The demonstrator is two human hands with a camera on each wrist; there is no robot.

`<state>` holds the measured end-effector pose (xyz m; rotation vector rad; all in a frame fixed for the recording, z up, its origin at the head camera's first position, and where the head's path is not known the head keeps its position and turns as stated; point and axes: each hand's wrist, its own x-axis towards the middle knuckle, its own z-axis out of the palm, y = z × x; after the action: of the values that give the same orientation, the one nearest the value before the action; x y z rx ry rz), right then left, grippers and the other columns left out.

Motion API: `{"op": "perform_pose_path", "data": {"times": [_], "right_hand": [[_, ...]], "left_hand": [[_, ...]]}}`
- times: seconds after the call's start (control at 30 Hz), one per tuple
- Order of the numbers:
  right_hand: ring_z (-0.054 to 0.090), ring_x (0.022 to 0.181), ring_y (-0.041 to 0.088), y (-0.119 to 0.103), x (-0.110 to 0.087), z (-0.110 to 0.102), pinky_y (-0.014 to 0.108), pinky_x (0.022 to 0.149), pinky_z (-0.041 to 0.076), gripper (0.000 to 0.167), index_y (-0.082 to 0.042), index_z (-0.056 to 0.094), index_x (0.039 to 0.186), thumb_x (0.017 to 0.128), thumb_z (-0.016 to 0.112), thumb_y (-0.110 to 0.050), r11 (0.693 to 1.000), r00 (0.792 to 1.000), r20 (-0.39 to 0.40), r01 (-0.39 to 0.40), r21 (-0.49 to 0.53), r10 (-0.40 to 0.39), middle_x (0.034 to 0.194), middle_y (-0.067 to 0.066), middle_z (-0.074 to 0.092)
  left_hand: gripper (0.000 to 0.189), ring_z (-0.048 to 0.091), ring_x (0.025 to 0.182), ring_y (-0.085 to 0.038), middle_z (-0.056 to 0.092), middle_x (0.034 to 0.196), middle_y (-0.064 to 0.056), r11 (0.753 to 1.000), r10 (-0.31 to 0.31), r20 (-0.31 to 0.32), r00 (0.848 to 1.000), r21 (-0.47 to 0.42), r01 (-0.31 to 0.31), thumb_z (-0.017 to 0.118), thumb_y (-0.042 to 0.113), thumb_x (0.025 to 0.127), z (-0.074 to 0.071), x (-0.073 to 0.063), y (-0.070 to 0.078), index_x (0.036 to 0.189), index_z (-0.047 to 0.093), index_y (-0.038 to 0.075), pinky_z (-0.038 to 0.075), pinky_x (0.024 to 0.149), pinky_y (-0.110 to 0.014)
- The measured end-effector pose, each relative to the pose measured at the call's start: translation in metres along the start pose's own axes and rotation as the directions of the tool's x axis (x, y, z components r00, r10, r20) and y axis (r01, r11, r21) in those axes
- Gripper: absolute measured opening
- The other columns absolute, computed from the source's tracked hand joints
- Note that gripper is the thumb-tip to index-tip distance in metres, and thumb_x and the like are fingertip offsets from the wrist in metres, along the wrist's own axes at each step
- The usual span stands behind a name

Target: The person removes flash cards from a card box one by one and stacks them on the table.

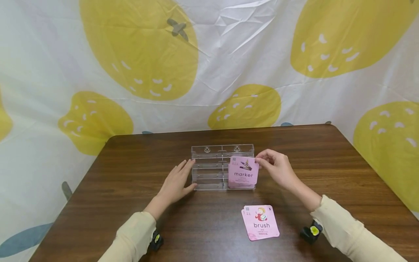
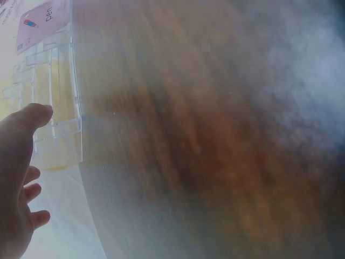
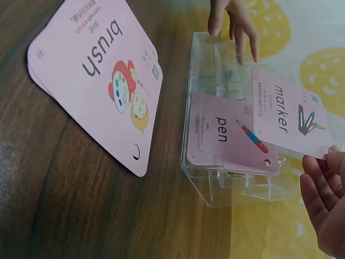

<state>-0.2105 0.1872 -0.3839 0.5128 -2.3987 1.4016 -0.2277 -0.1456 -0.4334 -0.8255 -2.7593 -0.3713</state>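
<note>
My right hand (image 1: 278, 169) pinches the corner of a pink flashcard (image 1: 243, 170) reading "marker" between thumb and fingers. That card overlaps the right column of a clear acrylic card rack (image 1: 207, 176). In the right wrist view a "pen" flashcard (image 3: 234, 132) stands in the rack's front right slot, with the marker card behind and above it. At the rack's left side, my left hand (image 1: 175, 183) steadies it with spread fingers, thumb near the front corner. On the table, in front of the rack, lies a small stack of flashcards topped by a "brush" card (image 1: 262, 222).
The dark wooden table (image 1: 131, 167) ends at a back edge against a white cloth (image 1: 157, 116) printed with yellow fruit. Black wrist cameras (image 1: 311, 233) sit under both cream sleeves (image 1: 343, 225).
</note>
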Motion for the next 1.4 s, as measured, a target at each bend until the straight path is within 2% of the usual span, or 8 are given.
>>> {"op": "perform_pose_path", "data": {"times": [0.43,0.73,1.1,1.23,1.4], "right_hand": [[0.055,0.057,0.007,-0.005,-0.011,-0.004,0.023,0.052,0.05,0.005,0.001,0.062,0.086,0.086,0.057,-0.001,0.999,0.999,0.026,-0.036,0.011,0.035,0.071,0.009,0.062],[0.058,0.058,0.017,-0.004,-0.021,-0.006,0.029,0.052,0.052,0.006,0.002,0.062,0.085,0.087,0.057,0.0,0.998,0.996,0.058,-0.065,0.026,0.064,0.071,0.009,0.062],[0.056,0.055,0.01,-0.01,-0.025,-0.01,0.021,0.048,0.048,0.01,0.006,0.062,0.088,0.087,0.058,-0.003,0.99,0.988,0.078,-0.136,0.044,0.132,0.07,0.012,0.062],[0.055,0.055,0.01,-0.01,-0.03,-0.011,0.022,0.048,0.048,0.009,0.006,0.062,0.088,0.087,0.058,-0.002,0.989,0.986,0.094,-0.145,0.036,0.141,0.068,0.01,0.061],[0.056,0.056,0.011,-0.009,-0.037,-0.013,0.027,0.051,0.052,0.01,0.008,0.06,0.088,0.087,0.057,-0.002,0.981,0.978,0.123,-0.176,0.075,0.166,0.069,0.011,0.061]], "left_hand": [[0.076,0.031,0.13,-0.032,0.038,0.139,-0.018,1.0,0.0,0.008,1.0,0.006,0.0,0.066,0.031,0.081,-0.001,0.0,0.001,0.142,0.028,0.006,0.028,0.104,-0.05],[0.076,0.033,0.129,-0.031,0.04,0.138,-0.017,1.0,0.005,-0.014,1.0,0.005,-0.005,0.067,0.032,0.08,0.001,0.0,-0.001,0.141,0.029,0.007,0.029,0.102,-0.05],[0.077,0.033,0.129,-0.032,0.039,0.139,-0.018,1.0,-0.004,-0.003,1.0,0.002,0.004,0.067,0.031,0.08,0.0,0.0,0.0,0.141,0.029,0.006,0.029,0.103,-0.05],[0.076,0.032,0.13,-0.032,0.039,0.139,-0.017,1.0,-0.011,0.008,1.0,0.005,0.011,0.067,0.032,0.08,-0.001,0.0,0.001,0.141,0.028,0.007,0.028,0.103,-0.05],[0.076,0.033,0.129,-0.032,0.038,0.139,-0.017,1.0,-0.011,0.01,1.0,0.003,0.011,0.066,0.032,0.081,-0.001,0.0,0.001,0.141,0.028,0.006,0.028,0.103,-0.05]]}}
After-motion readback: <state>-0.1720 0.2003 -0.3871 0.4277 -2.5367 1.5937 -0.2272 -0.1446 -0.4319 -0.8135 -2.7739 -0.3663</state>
